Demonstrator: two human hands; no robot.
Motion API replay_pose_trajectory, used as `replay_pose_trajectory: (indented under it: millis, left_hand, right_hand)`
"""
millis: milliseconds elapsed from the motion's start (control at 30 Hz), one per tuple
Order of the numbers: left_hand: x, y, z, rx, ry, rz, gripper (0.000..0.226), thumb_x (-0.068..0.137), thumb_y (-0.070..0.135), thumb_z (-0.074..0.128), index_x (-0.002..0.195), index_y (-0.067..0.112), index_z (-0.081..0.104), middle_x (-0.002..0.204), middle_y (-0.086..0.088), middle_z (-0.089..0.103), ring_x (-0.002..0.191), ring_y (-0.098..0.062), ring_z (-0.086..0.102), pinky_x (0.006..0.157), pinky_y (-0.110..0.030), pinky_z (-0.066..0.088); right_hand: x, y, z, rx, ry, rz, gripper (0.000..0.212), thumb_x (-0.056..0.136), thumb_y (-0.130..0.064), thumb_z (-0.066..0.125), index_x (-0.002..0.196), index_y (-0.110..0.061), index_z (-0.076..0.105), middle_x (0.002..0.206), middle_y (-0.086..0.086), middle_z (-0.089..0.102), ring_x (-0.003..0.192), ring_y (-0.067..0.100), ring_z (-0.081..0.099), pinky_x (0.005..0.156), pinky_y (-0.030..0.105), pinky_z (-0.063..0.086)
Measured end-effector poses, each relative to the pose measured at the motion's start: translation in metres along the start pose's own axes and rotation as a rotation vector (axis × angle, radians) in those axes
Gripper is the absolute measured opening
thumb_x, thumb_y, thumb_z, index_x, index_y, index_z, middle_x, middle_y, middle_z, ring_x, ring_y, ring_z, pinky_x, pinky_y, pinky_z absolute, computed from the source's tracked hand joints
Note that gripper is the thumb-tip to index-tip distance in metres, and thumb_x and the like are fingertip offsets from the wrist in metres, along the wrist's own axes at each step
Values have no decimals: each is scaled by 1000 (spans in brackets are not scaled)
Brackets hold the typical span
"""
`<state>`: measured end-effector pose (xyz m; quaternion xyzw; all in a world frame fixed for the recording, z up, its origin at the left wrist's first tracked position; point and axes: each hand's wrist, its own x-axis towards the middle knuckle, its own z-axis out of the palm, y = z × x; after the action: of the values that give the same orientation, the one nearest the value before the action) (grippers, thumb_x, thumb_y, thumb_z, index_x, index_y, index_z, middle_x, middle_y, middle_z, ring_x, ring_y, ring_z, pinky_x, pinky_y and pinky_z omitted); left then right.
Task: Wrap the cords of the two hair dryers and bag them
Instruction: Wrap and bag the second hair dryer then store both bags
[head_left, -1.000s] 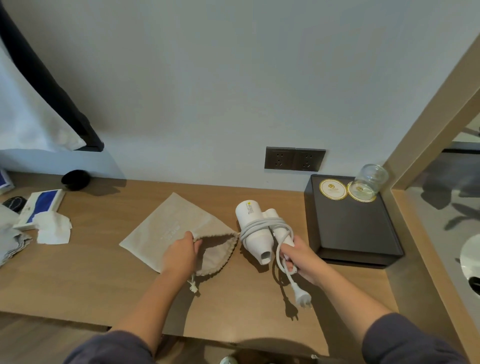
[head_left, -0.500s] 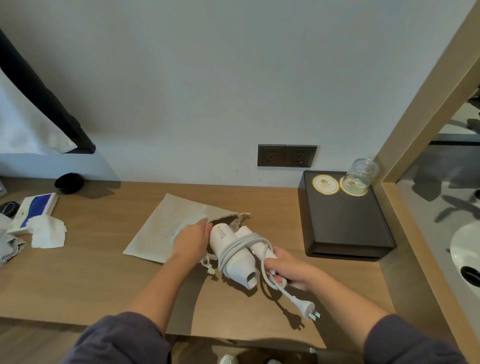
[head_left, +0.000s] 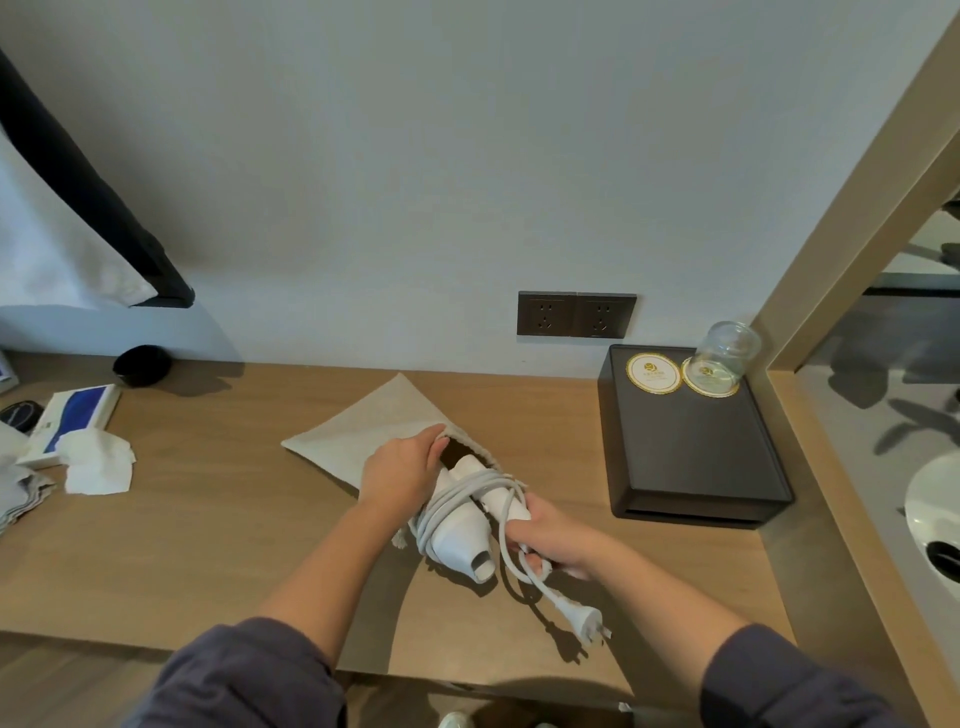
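Beige drawstring bag (head_left: 358, 434) flat on the wooden counter (head_left: 208, 545), mouth turned to the near right and lifted open. Inside the mouth: only the rear end of the white hair dryer (head_left: 457, 545). Most of the body and the nozzle outside, pointing toward the near edge. Cord (head_left: 452, 501) looped in several turns round body and folded handle. Plug (head_left: 587, 618) hanging clear of the surface near the front edge, shadow beneath.

Dark tray (head_left: 691, 457) to the right, apart from the bag, carrying two round coasters (head_left: 653, 373) and a clear glass (head_left: 727, 353) on one of them. Bare wood at near left and between bag and tray. Tissue (head_left: 96, 462) and blue-and-white box (head_left: 72, 421) well off at far left.

Left hand (head_left: 400, 473) palm-down on the bag's upper lip, fingers bent over it, gripping the cloth. Right hand (head_left: 561, 540) wrapped round the dryer's handle and a loop of cord, forearm in from the near right.
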<state>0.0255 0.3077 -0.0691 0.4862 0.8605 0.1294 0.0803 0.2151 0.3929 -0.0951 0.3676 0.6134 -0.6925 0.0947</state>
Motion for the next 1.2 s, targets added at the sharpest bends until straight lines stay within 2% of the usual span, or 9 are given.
replay_pose_trajectory:
  millis: [100,300,400,500,700,800,867,1000,1200]
  left_hand:
    - [4,6,-1,53,-76,127,40,102,45,28,135,35,48,97,-3,72,89,-25,64,69,-35,51]
    - [-10,-8,0,-68,-158,217,39,100,45,35,134,34,52,104,1,72,96,-22,64,74,-33,47]
    - [-18,-3,-6,-164,-139,281,35,100,41,40,130,34,57,98,3,73,89,-18,65,72,-29,47]
    - [-17,1,-13,-179,-169,320,33,100,40,41,127,35,59,100,7,73,89,-14,65,76,-31,49]
    - [-21,-13,-13,-328,-139,217,29,99,36,45,120,31,64,109,15,71,96,-5,63,83,-27,49]
    - [-23,-15,-12,-359,-39,120,24,97,29,52,115,25,67,84,14,67,72,-4,58,72,-23,44]
    - [-22,-13,-13,-432,-21,40,21,95,18,55,111,21,68,85,13,62,74,-7,57,72,-22,42]
    - [-20,-12,-16,-611,-146,-154,22,93,8,49,94,21,67,77,4,63,67,-17,60,70,-34,51]
    - [-26,-26,-20,-575,-257,-104,21,100,16,41,95,13,61,93,-6,65,89,-23,60,79,-37,46]
  right_hand:
    - [-1,0,-1,3,20,-3,19,91,-6,49,104,-20,48,80,8,57,57,14,52,54,27,44]
    - [7,8,7,402,129,120,7,89,-4,48,87,-6,54,60,7,47,49,15,42,48,26,36]
    - [17,2,13,407,198,188,5,86,-7,51,89,-3,54,61,9,48,49,17,44,45,24,40]
    - [26,-6,22,516,211,168,6,89,-1,47,85,-4,51,53,5,45,43,13,39,42,19,31]
    - [34,-11,38,495,204,125,16,93,-2,46,80,-8,53,65,7,46,47,13,42,39,19,38]
    - [38,-8,41,535,191,91,6,95,-5,52,90,-7,55,72,9,49,54,15,46,52,26,46]
    - [40,-5,43,620,167,72,5,95,-6,53,101,-5,55,81,12,52,66,20,47,65,32,46]
    - [47,-6,51,794,222,89,7,98,0,46,97,-2,53,77,15,55,64,20,47,57,30,42]
    - [53,-20,58,907,305,23,18,98,3,43,91,-4,57,70,11,52,57,14,44,55,28,43]
